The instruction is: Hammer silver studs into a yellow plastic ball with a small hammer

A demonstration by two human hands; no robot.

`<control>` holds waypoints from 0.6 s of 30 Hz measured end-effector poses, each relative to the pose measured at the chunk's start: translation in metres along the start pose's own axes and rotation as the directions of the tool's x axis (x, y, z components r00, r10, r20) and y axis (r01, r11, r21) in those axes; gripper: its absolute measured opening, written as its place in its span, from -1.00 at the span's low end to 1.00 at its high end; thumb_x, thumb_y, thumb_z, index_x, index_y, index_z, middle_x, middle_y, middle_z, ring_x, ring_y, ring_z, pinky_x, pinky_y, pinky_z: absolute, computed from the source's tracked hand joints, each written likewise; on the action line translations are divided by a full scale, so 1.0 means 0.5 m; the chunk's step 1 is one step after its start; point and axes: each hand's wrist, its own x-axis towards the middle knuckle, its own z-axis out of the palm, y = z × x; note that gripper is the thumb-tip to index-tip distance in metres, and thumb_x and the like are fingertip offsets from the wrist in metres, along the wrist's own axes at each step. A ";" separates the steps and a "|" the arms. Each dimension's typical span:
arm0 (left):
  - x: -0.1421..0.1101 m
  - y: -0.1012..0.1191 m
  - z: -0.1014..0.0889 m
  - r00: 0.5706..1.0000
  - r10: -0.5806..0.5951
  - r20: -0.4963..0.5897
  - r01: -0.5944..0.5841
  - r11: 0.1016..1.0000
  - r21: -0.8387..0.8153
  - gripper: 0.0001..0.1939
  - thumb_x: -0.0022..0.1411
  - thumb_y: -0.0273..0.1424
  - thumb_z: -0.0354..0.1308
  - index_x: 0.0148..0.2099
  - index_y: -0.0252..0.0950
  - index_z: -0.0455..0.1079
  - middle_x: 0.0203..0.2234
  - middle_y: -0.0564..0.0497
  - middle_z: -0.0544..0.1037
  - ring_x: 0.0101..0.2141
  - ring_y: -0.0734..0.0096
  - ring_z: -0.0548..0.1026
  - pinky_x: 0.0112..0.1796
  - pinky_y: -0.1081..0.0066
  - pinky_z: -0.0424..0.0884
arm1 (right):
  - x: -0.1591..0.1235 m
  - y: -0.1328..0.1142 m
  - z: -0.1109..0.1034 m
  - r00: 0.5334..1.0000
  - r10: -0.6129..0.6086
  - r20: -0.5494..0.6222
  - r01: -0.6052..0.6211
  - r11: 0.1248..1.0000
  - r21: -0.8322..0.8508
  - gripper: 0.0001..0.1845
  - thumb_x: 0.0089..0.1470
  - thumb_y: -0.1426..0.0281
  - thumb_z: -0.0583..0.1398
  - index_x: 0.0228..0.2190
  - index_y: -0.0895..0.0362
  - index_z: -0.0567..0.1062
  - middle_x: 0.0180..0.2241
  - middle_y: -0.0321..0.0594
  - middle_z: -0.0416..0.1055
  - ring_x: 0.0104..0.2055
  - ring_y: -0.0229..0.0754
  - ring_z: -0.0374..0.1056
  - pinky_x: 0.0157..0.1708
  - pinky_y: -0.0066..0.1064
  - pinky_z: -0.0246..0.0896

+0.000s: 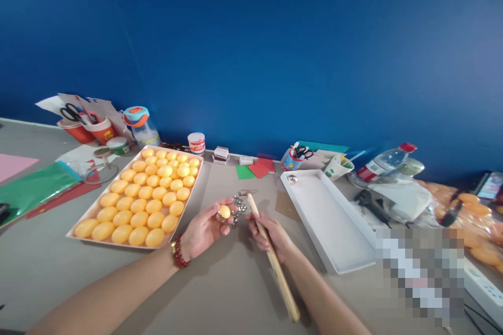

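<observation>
My left hand [208, 227], with a red bead bracelet at the wrist, has its fingers curled round an orange ping-pong ball [223, 212]. Something silvery sits against the ball's lower side, too small to make out. Right beside those fingers is a cluster of shiny silver metal pieces [238, 208]; whether my fingertips hold them or they lie on the table, I cannot tell. My right hand [271, 235] grips a hammer [277, 267] by its pale wooden handle near the head, which points away from me. The handle's end reaches back toward me.
To the left, a shallow box [73, 235] holds rows of orange balls. On the right lies a white tray [338, 251] with a small silver piece [291, 179] at its far corner. Cups of scissors, a plastic bottle [385, 162] and a power strip [485, 285] stand around.
</observation>
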 end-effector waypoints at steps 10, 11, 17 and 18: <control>-0.001 -0.033 -0.010 0.985 0.170 0.012 -0.163 0.916 0.367 -0.68 0.25 -0.15 0.15 -0.16 -0.32 0.37 -0.33 -0.03 0.53 -0.69 0.73 0.20 -0.65 0.59 0.08 | -0.009 0.036 0.044 0.989 -0.120 0.087 0.122 0.992 -0.014 -0.58 -0.04 0.22 0.36 -0.23 0.14 0.35 -0.41 -0.34 0.43 -0.78 -0.54 0.01 -0.84 -0.63 -0.16; -0.003 -0.035 -0.009 0.982 0.189 0.013 -0.177 0.893 0.413 -0.68 0.24 -0.16 0.17 -0.14 -0.32 0.36 -0.31 -0.04 0.54 -0.68 0.73 0.18 -0.64 0.60 0.06 | -0.008 0.043 0.048 0.989 -0.119 0.087 0.121 0.992 -0.023 -0.55 -0.04 0.21 0.37 -0.21 0.14 0.34 -0.51 -0.41 0.38 -0.79 -0.53 0.01 -0.84 -0.64 -0.15; -0.008 -0.044 0.004 0.981 0.193 0.033 -0.178 0.806 0.565 -0.66 0.18 -0.17 0.22 -0.11 -0.31 0.40 -0.33 -0.03 0.55 -0.65 0.70 0.17 -0.65 0.60 0.03 | -0.007 0.059 0.068 0.992 -0.123 -0.012 0.122 0.991 -0.059 -0.45 -0.15 0.21 0.42 -0.21 0.13 0.31 -0.66 -0.55 0.23 -0.78 -0.50 -0.01 -0.81 -0.65 -0.08; -0.009 -0.045 0.006 0.980 0.194 0.045 -0.183 0.792 0.582 -0.66 0.18 -0.18 0.23 -0.11 -0.31 0.41 -0.32 -0.04 0.55 -0.62 0.66 0.22 -0.63 0.60 0.06 | -0.008 0.057 0.070 0.993 -0.117 -0.023 0.115 0.991 -0.063 -0.46 -0.15 0.21 0.42 -0.22 0.12 0.31 -0.68 -0.55 0.22 -0.77 -0.50 -0.01 -0.80 -0.65 -0.08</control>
